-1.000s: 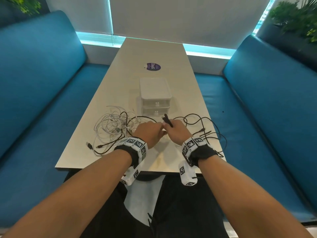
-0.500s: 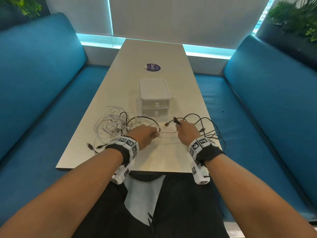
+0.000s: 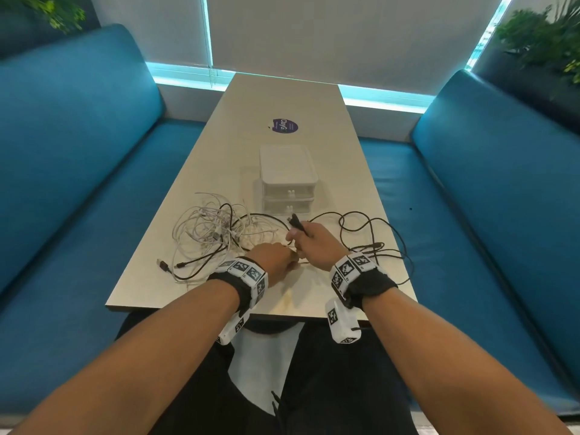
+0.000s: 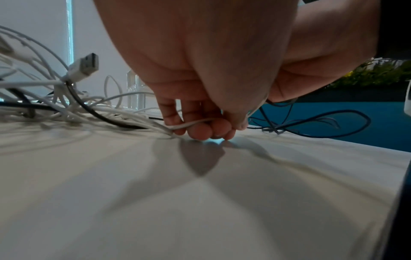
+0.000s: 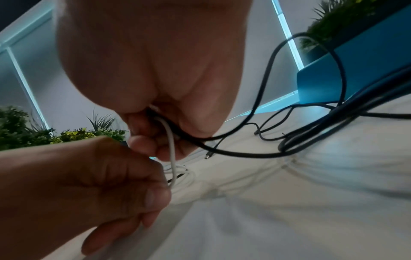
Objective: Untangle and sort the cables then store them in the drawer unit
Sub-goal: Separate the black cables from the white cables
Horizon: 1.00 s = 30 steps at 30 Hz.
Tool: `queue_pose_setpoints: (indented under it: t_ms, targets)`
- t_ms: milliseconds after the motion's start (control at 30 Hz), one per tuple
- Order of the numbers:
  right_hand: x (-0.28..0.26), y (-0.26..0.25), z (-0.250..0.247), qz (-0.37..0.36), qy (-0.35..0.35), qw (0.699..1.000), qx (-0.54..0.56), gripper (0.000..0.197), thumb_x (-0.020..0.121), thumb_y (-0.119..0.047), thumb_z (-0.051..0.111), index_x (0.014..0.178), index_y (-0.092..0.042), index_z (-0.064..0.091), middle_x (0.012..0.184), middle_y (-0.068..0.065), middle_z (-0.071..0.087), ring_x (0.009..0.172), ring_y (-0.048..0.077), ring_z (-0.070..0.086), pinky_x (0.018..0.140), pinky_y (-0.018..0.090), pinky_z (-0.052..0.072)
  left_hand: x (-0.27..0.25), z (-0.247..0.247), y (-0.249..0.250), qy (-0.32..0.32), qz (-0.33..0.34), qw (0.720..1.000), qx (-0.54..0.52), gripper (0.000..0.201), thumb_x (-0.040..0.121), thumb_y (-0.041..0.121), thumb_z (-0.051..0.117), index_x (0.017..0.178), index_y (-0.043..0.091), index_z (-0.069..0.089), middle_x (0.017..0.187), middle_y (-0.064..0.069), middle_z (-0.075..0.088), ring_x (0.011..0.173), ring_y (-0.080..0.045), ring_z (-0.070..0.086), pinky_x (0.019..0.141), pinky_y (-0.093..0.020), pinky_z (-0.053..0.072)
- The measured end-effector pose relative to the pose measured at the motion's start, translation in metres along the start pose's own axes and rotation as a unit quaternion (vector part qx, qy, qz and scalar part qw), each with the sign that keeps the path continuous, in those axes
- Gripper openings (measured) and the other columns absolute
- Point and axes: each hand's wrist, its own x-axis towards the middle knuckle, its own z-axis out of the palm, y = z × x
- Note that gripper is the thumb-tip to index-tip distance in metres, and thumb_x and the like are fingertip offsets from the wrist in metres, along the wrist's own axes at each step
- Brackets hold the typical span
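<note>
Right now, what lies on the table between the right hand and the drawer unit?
Only a black cable crosses the bare table between the right hand and drawer unit, seen in the head view.

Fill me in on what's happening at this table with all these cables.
A person is untangling cables on the table. The left hand pinches a white cable low over the tabletop, and the right hand grips a black cable whose plug sticks up from its grip. The white tangle lies at the left. The drawer unit behind stands closed; nothing is stored yet.
</note>
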Motion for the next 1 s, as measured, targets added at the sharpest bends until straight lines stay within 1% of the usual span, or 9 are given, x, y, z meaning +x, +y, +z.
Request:
queue_pose_setpoints:
  t_ms: [100,233,400,467,600,700,833,900,1000]
  targets:
    - [0.0,0.0,0.0,0.061,-0.008,0.996,0.071,0.023,0.102,-0.021,0.044,0.109,-0.007,0.06,0.07,-0.002,0.048,0.055,0.01,0.043,0.052,0.025,0.036,-0.003,-0.004,0.0,-0.005,0.0,1.0,-0.002,0.028,0.106,0.031,0.038,0.113,0.016,0.061,0.099,-0.006,0.061,0.083,-0.023,0.053,0.072,-0.033,0.04]
    - [-0.002,0.0,-0.002,0.092,-0.031,0.994,0.057,0.017,0.093,-0.022,0.039,0.082,-0.016,0.05,0.072,0.001,0.046,0.057,0.014,0.036,0.051,0.028,0.029,-0.003,-0.006,0.007,-0.007,0.012,1.0,-0.011,0.026,0.104,0.028,0.041,0.11,0.016,0.063,0.108,-0.007,0.065,0.088,-0.022,0.054,0.073,-0.031,0.038]
    - [-0.005,0.005,-0.004,0.075,-0.025,0.996,0.05,0.032,0.094,-0.014,0.034,0.091,0.001,0.062,0.067,0.002,0.053,0.056,0.014,0.038,0.048,0.027,0.03,-0.002,-0.003,0.01,0.007,0.015,1.0,-0.006,0.028,0.105,0.029,0.039,0.113,0.014,0.061,0.112,-0.006,0.063,0.09,-0.021,0.054,0.072,-0.03,0.034]
    - [-0.007,0.007,-0.007,0.077,-0.026,0.992,0.093,0.025,0.095,-0.008,0.035,0.096,-0.001,0.059,0.069,0.003,0.058,0.051,0.012,0.037,0.045,0.024,0.028,-0.001,-0.001,0.007,-0.002,0.016,1.0,-0.004,0.031,0.106,0.033,0.037,0.117,0.016,0.061,0.112,-0.007,0.064,0.097,-0.025,0.06,0.073,-0.031,0.036]
    - [-0.015,0.001,-0.013,0.102,-0.052,0.981,0.155,0.027,0.1,-0.005,0.034,0.079,-0.006,0.051,0.063,0.004,0.06,0.047,0.01,0.034,0.044,0.019,0.029,0.003,0.003,0.003,-0.006,0.007,1.0,-0.015,0.03,0.104,0.035,0.04,0.115,0.017,0.062,0.106,-0.008,0.066,0.097,-0.026,0.062,0.072,-0.031,0.037]
    - [-0.016,0.002,-0.013,0.108,-0.067,0.984,0.125,0.028,0.1,-0.009,0.033,0.079,-0.009,0.051,0.061,0.006,0.05,0.052,0.014,0.04,0.054,0.028,0.035,0.005,0.004,0.001,0.002,0.005,1.0,-0.019,0.029,0.103,0.031,0.042,0.114,0.018,0.066,0.106,-0.006,0.066,0.096,-0.025,0.061,0.072,-0.031,0.038]
    - [-0.009,0.005,-0.01,0.121,-0.069,0.986,0.091,0.025,0.1,-0.009,0.029,0.087,-0.011,0.05,0.065,0.003,0.04,0.051,0.013,0.035,0.047,0.027,0.03,0.005,0.003,0.001,-0.002,0.01,1.0,-0.022,0.029,0.103,0.033,0.043,0.107,0.018,0.067,0.104,-0.005,0.067,0.094,-0.024,0.062,0.073,-0.032,0.043]
    - [-0.007,0.006,-0.008,0.092,-0.07,0.993,0.011,0.024,0.099,-0.013,0.033,0.093,-0.008,0.056,0.07,0.005,0.046,0.054,0.016,0.039,0.049,0.029,0.033,0.005,0.003,0.001,0.004,0.017,1.0,-0.021,0.028,0.103,0.033,0.043,0.108,0.019,0.067,0.106,-0.005,0.067,0.097,-0.025,0.062,0.076,-0.034,0.046]
    - [-0.007,0.009,-0.008,0.048,-0.065,0.99,-0.115,0.025,0.099,-0.024,0.048,0.099,-0.004,0.063,0.089,0.012,0.063,0.075,0.023,0.056,0.068,0.035,0.043,0.004,0.002,-0.001,0.006,0.021,0.999,-0.03,0.029,0.102,0.03,0.045,0.115,0.016,0.067,0.113,-0.006,0.067,0.1,-0.027,0.063,0.082,-0.035,0.048]
